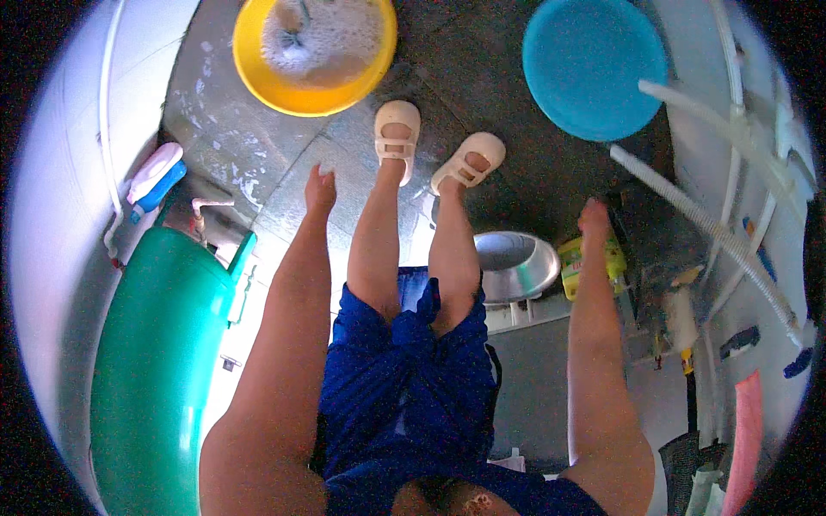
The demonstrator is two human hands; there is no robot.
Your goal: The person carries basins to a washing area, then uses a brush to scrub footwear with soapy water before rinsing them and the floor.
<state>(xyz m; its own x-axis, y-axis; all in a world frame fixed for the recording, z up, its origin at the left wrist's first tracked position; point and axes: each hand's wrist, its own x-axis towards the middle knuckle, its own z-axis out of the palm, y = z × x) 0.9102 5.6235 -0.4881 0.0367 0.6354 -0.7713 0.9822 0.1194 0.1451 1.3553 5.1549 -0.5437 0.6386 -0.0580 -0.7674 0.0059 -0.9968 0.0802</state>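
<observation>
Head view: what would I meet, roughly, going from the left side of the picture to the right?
Large green container → yellow basin → left shoe → right shoe → blue basin → pink strip.

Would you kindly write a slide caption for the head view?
Left hand and right hand held apart, with sudsy yellow basin and blue basin ahead.

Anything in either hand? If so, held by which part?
Left hand: nothing visible in it. Right hand: can't tell; its fingers are unclear. Its forearm only overlaps the yellow-green item in view.
</observation>
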